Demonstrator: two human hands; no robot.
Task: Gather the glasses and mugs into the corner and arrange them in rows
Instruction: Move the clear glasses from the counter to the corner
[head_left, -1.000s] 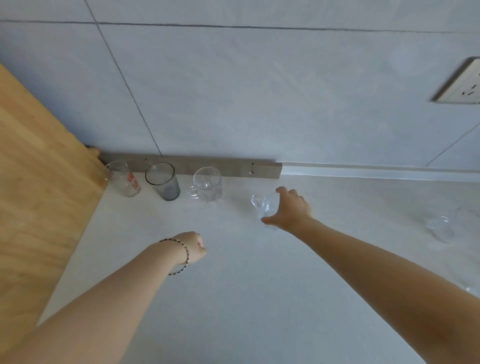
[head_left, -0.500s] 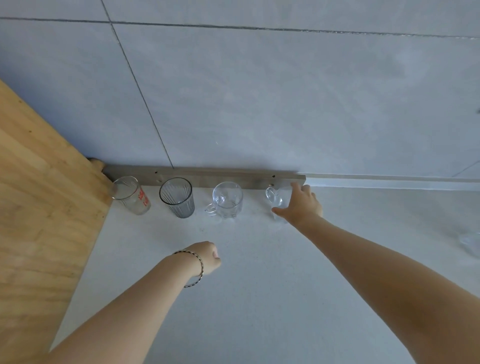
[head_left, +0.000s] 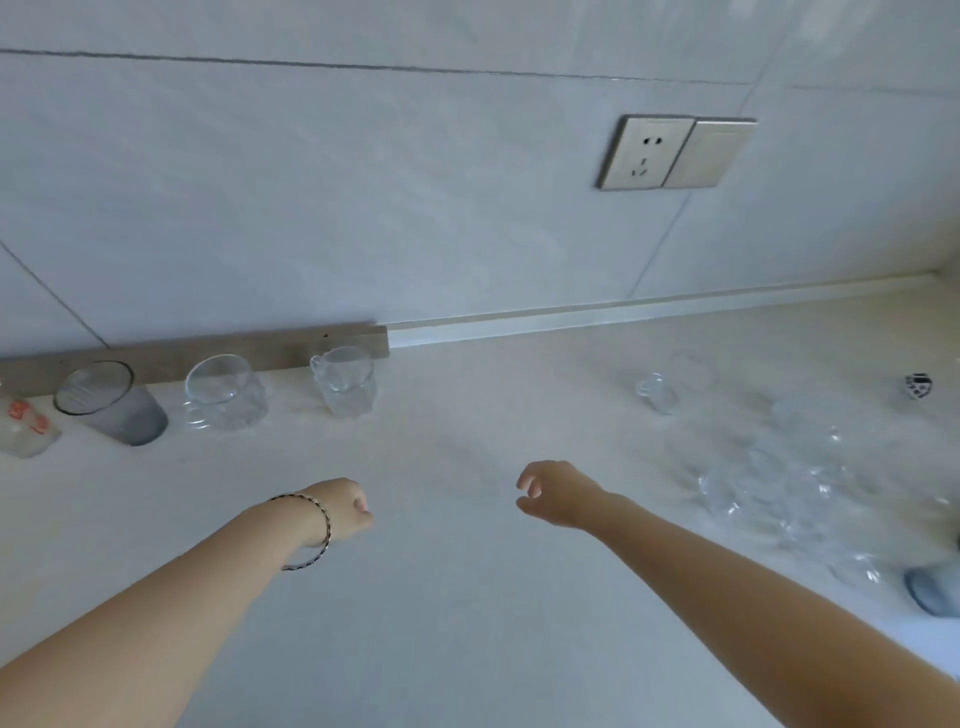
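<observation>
Along the back wall stands a row: a clear glass with red print (head_left: 23, 428) at the left edge, a grey ribbed glass (head_left: 111, 404), a clear mug (head_left: 223, 392) and a second clear mug (head_left: 345, 380). My right hand (head_left: 558, 493) hovers over the counter in front of the row, fingers loosely apart and holding nothing. My left hand (head_left: 337, 512), with a bracelet at the wrist, is curled into a fist and holds nothing. A blurred cluster of clear glasses (head_left: 779, 483) lies at the right, with one small clear mug (head_left: 657, 393) apart from it.
A pale counter (head_left: 457, 597) runs to the tiled wall. A grey strip (head_left: 208, 351) backs the row. A wall socket (head_left: 647, 151) sits high on the wall. A bluish glass (head_left: 932, 590) and a small patterned object (head_left: 918, 385) are at the right edge.
My right hand let go of the second clear mug at the end of the row and pulled back toward me. The view swung right, bringing the glass cluster into sight.
</observation>
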